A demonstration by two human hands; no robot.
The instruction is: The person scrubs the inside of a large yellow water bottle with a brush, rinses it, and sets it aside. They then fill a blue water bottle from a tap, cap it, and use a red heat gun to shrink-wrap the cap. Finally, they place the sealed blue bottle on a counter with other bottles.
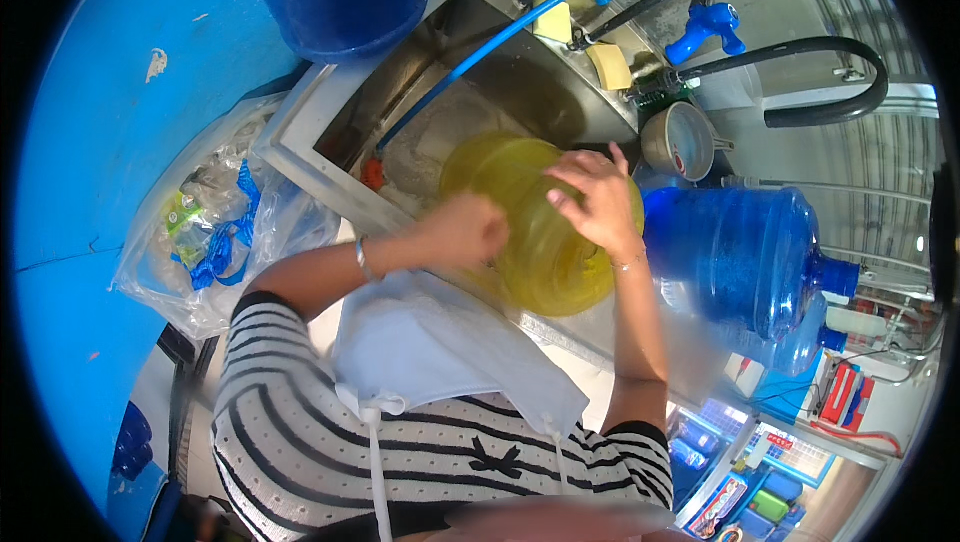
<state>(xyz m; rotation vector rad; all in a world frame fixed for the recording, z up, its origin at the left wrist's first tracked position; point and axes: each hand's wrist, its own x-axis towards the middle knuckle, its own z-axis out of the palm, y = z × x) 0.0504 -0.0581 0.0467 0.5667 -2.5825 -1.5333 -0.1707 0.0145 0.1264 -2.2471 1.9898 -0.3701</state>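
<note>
A: Status of the hands?

B: Left hand (465, 230) fisted on the yellow jug (540, 227), blurred; right hand (595, 200) spread flat at its two o'clock. The jug lies tilted over the sink (420, 82).

A: Advice?

B: Brace firmly; blue jug (745, 257) crowds three o'clock.
</note>
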